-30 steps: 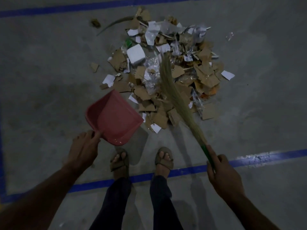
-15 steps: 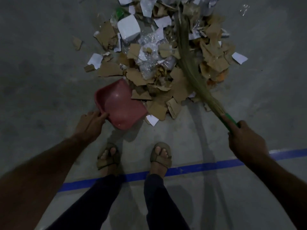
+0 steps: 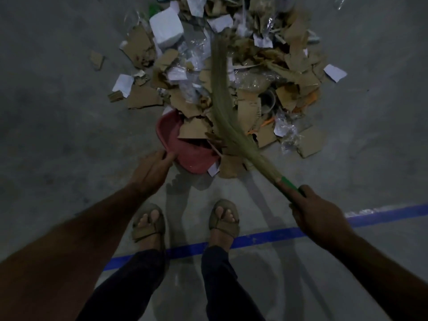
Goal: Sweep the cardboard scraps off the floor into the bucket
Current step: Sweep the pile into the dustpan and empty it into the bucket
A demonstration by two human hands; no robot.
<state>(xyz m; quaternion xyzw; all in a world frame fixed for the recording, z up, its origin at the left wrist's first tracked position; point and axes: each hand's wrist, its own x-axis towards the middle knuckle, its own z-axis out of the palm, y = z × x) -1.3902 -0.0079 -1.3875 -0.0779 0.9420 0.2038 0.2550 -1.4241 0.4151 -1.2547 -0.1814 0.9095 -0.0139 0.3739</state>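
A heap of brown cardboard scraps, mixed with white paper and clear plastic, covers the floor ahead of me. My left hand grips the near edge of a red dustpan, whose far part lies under several scraps. My right hand holds the green handle of a grass broom. The broom's bristles lie across the heap, above the dustpan's mouth. No bucket is in view.
My two feet in sandals stand just behind the dustpan. A blue tape line crosses the grey concrete floor under them. A white foam block sits at the heap's far left. Loose scraps lie to the left.
The dustpan has slid forward under the heap's near edge. The broom has swept left across the pile, pushing scraps onto the pan. The view has moved closer.
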